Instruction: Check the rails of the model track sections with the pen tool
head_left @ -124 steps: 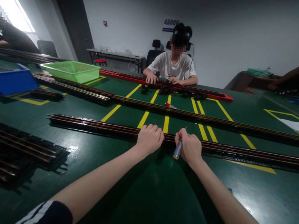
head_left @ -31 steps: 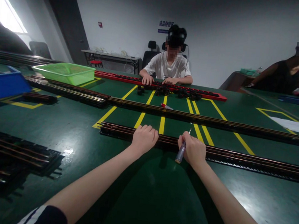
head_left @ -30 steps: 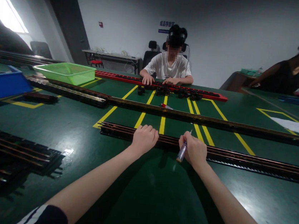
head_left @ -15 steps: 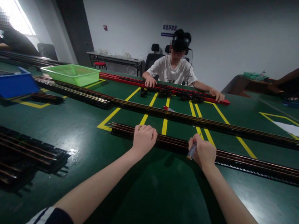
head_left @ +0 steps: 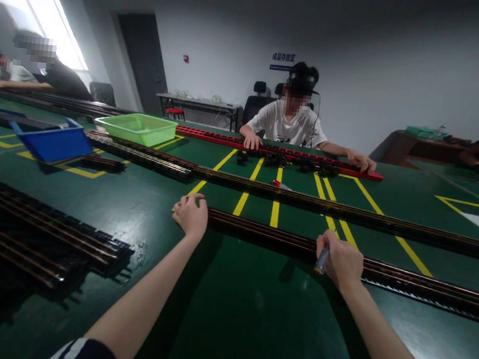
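Note:
A long dark strip with copper-coloured lines lies across the green table in front of me. At its left end is my left hand, fingers curved around the end of the strip. Farther right along the same strip, my right hand is closed around a small translucent tool with a handle, and rests against the strip. A second long dark strip lies beyond, roughly parallel. Between that strip and the person opposite is a small red and clear object.
A green basket and a blue bin stand at the left. Stacked dark strips lie near left. Opposite, a person in a headset touches a red rail beside small black parts. Yellow tape marks the table.
My left hand has slid left along the strip to its end. My right hand still holds the tool by the strip. The whole view has shifted, with things appearing farther right and lower.

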A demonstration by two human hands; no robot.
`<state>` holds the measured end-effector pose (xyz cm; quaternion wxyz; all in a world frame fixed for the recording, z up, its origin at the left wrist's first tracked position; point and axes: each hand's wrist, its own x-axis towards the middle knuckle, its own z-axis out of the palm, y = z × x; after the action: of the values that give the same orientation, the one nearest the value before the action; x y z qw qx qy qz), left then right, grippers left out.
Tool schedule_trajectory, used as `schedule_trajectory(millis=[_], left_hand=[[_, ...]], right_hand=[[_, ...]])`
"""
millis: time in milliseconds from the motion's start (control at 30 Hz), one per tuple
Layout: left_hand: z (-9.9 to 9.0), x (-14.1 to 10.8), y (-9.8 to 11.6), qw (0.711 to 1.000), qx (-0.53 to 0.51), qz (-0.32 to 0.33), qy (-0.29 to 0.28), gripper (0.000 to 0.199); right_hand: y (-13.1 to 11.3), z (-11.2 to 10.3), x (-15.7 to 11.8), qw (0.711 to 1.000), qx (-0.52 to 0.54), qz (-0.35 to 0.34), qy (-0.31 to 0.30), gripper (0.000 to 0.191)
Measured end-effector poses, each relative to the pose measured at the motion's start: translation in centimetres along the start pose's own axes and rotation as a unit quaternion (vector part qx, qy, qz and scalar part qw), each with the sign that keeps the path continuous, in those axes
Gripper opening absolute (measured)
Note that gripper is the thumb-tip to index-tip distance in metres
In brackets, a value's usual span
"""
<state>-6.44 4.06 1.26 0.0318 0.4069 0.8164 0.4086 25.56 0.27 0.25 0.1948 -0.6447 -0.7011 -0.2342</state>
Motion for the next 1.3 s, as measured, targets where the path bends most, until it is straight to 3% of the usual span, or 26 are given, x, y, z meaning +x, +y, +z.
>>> schedule_trajectory(millis=[133,300,567,667,733,800,867,1100,1300], left_hand=[[0.1,0.7,-0.4,0.996,-0.016,-0.03,-0.077,0.027],[0.2,0.8,-1.2,0.997,-0.018,-0.011,-0.073,0.029],[0.1,0.8,-1.8,0.99,-0.055,0.056,-0.114,0.029],[0.3,0.8,-1.7,0.991,-0.063,0.049,-0.111,0.029],[0.3,0.9,-1.7,0.99,-0.07,0.051,-0.111,0.03],[0.2,0.9,-1.7,0.989,-0.078,0.046,-0.115,0.03],[0.2,0.8,-1.6,0.99,-0.075,0.037,-0.117,0.03],[0.0,0.8,-1.3,0.99,-0.091,0.027,-0.108,0.028],[0.1,0.9,-1.3,0.991,-0.082,0.033,-0.105,0.029]], right_hand=[[0.0,0.1,-0.1,1.0,0.002,-0.003,0.014,0.028],[0.1,0.0,-0.2,0.999,0.031,-0.007,0.013,0.031],[-0.6,-0.4,0.3,0.999,0.04,0.019,-0.017,0.025],[-2.0,-0.7,1.2,0.989,0.14,0.013,-0.041,0.021],[-3.5,-0.6,2.2,0.963,0.255,0.003,-0.09,0.019],[-5.4,-0.4,3.5,0.917,0.366,-0.017,-0.155,0.02],[-7.7,-0.1,5.0,0.876,0.449,-0.032,-0.174,0.017],[-14.6,-0.2,9.6,0.713,0.64,-0.03,-0.284,0.029],[-17.5,0.4,11.1,0.65,0.703,0.067,-0.282,0.047]])
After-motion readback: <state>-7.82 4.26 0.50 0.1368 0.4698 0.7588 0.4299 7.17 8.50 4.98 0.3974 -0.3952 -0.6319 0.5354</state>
